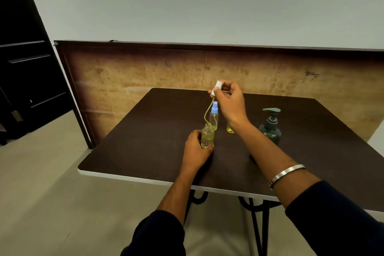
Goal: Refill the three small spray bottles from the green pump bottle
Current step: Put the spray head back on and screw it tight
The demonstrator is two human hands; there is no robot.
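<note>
left hand (196, 149) grips open spray bottle (207, 136) mid-worktop (135, 151) | right hand (230, 104) pinches white sprayer head (217, 87), tube dangling | green pump bottle (270, 128) near right edge

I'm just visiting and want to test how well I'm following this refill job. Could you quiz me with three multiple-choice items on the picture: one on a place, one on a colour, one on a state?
1. Where does the green pump bottle stand?
A. right of the small bottles
B. on the floor
C. in the left hand

2. What colour is the cap on the capped spray bottle?
A. red
B. blue
C. black

3. The bottle in the left hand is:
A. capped
B. lying flat
C. open-necked

Answers: 1 A, it stands on the table at their right. 2 B, light blue top. 3 C, the right hand holds its white sprayer lifted, tube trailing.
</note>
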